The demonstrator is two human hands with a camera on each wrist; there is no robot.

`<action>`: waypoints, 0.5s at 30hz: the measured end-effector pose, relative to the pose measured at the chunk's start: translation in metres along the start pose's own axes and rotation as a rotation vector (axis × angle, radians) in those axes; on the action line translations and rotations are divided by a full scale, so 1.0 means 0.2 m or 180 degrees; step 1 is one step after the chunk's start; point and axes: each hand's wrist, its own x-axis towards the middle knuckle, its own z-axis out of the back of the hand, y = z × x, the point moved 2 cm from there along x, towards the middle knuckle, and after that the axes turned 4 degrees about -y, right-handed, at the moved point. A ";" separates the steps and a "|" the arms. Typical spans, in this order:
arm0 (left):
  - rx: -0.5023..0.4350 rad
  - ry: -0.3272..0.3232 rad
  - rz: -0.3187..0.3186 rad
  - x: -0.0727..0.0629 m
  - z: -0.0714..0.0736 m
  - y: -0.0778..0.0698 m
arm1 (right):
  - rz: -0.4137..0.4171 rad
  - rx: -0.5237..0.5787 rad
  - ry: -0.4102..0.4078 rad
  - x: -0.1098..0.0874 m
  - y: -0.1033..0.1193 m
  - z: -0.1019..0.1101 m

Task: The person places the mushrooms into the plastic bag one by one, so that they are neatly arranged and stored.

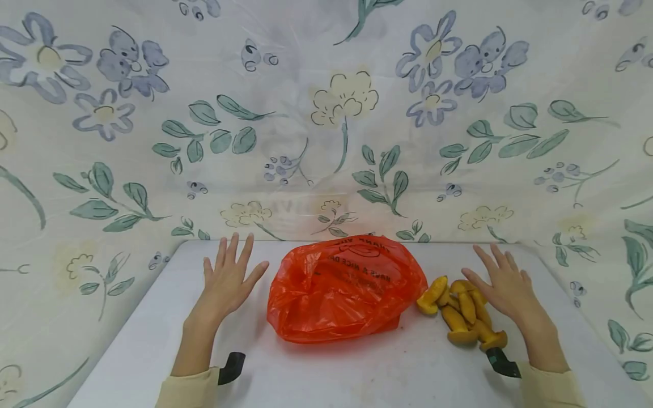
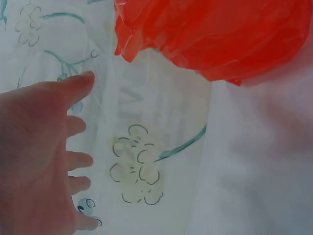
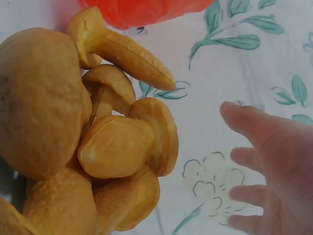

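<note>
A crumpled red plastic bag (image 1: pixel 347 294) with dark printed lettering lies mid-table in the head view. Left of it, my left hand (image 1: pixel 229 283) is held with fingers straight and spread, touching nothing. In the left wrist view the bag (image 2: pixel 220 39) shows beyond the thumb of that hand (image 2: pixel 39 152). My right hand (image 1: pixel 510 292), also spread and holding nothing, is at the right beside a heap of yellow-brown mushrooms (image 1: pixel 461 314). Several thick-stemmed mushrooms (image 3: pixel 117 147) fill the left of the right wrist view, apart from the fingers of the right hand (image 3: pixel 279 161).
The white table (image 1: pixel 357 374) ends at a flower-patterned cloth (image 1: pixel 306 141) that hangs behind it and at both sides. Black wrist-camera mounts (image 1: pixel 232 368) stick out inward from both sleeves, the right one close to the nearest mushroom.
</note>
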 end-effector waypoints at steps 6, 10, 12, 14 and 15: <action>-0.0236 -0.0009 -0.0054 0.00 0.02 -0.02 | 0.0016 -0.0006 0.0259 -0.01 0.01 0.02; -0.0435 0.0156 -0.0036 0.00 0.01 -0.04 | 0.0049 -0.0053 0.0392 -0.01 0.01 0.02; -0.0538 0.0221 -0.0081 0.00 0.00 -0.05 | 0.0080 -0.0041 0.0443 -0.01 0.01 0.02; -0.0642 0.0270 -0.0147 0.01 0.00 -0.05 | 0.0107 -0.0007 0.0486 -0.01 0.01 0.02; -0.0683 0.0293 -0.0187 0.01 -0.01 -0.06 | 0.0112 0.0013 0.0507 -0.01 0.01 0.02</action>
